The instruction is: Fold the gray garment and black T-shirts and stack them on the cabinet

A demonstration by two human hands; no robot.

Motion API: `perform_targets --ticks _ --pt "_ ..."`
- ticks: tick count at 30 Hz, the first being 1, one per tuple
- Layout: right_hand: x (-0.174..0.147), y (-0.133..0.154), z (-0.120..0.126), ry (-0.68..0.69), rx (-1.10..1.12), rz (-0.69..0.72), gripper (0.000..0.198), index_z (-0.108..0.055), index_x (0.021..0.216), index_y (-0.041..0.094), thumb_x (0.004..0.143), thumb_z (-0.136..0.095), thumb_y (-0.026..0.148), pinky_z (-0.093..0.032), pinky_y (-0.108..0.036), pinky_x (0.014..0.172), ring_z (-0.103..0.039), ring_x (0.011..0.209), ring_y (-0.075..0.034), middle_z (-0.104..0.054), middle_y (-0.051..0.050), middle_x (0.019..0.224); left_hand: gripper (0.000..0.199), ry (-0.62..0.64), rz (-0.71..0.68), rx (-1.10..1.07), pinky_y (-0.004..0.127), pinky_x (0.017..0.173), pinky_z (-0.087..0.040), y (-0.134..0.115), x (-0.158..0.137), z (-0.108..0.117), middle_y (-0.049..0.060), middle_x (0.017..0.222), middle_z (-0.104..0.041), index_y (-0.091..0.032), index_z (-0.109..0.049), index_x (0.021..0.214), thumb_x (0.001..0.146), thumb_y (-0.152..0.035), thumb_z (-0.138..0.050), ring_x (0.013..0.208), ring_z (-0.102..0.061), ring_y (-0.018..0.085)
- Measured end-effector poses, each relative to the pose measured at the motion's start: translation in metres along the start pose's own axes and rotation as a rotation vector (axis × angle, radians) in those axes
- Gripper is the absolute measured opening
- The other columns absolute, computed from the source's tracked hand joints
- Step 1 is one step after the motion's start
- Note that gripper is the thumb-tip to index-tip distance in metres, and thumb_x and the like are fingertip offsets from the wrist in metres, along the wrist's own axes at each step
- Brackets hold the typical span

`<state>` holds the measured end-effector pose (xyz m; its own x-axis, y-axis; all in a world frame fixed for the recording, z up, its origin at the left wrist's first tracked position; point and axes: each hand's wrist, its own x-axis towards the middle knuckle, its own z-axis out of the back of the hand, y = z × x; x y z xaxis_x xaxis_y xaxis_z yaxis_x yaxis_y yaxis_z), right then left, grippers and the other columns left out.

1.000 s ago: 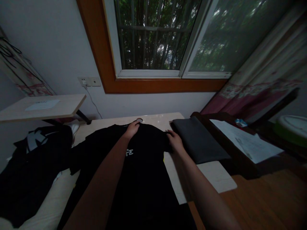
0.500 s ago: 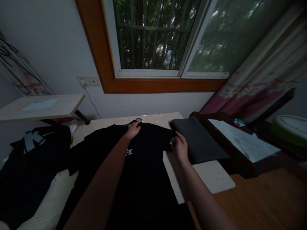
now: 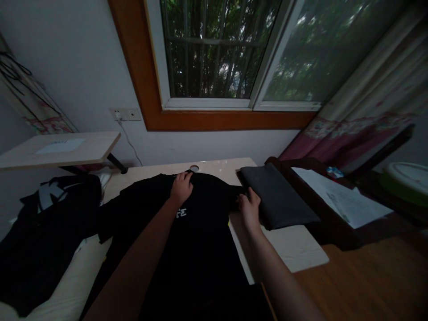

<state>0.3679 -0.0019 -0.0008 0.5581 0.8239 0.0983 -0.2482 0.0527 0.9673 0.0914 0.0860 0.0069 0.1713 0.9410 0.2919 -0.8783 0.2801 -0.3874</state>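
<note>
A black T-shirt (image 3: 200,249) with small white lettering on its front lies spread over a pale table (image 3: 230,167). At the shirt's collar, my left hand (image 3: 182,187) rests with its fingers bent and closed on the fabric. My right hand (image 3: 250,207) pinches the end of the sleeve on the right side, beside a dark grey flat case (image 3: 281,196). The thumb and fingertips of that hand are partly lost against the dark cloth.
Another black garment (image 3: 63,223) with a grey print is heaped at the left. Above it stands a small raised shelf (image 3: 100,149) with a paper on it. Printed sheets (image 3: 341,196) lie on dark furniture at the right. A window (image 3: 214,53) is ahead.
The sleeve in my right hand has shifted slightly down and the shirt's right shoulder slopes more. My left hand stays at the collar, a little lower. The view has shifted slightly.
</note>
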Motion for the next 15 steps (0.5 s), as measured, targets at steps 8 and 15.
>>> perform_targets --ticks 8,15 --pt "-0.024 0.038 -0.035 0.259 -0.248 0.489 0.05 -0.058 0.14 0.019 0.093 -0.042 0.029 -0.04 -0.045 0.113 -0.052 0.126 -0.026 -0.054 -0.013 0.137 0.045 -0.122 -0.017 0.123 0.048 0.125 -0.021 0.03 -0.047 0.02 0.011 0.147 -0.053 -0.02 -0.058 0.138 0.096 -0.027 -0.042 0.144 -0.039 0.027" --pt "-0.042 0.048 -0.118 0.619 -0.707 0.726 0.049 -0.055 0.142 0.01 0.098 -0.042 0.027 -0.031 -0.04 0.119 -0.043 0.14 -0.028 -0.048 -0.016 0.152 0.047 -0.126 0.133 0.227 0.052 0.121 -0.028 0.071 -0.068 0.037 0.016 0.15 -0.052 -0.017 -0.059 0.137 0.096 -0.03 -0.042 0.142 -0.043 0.031"
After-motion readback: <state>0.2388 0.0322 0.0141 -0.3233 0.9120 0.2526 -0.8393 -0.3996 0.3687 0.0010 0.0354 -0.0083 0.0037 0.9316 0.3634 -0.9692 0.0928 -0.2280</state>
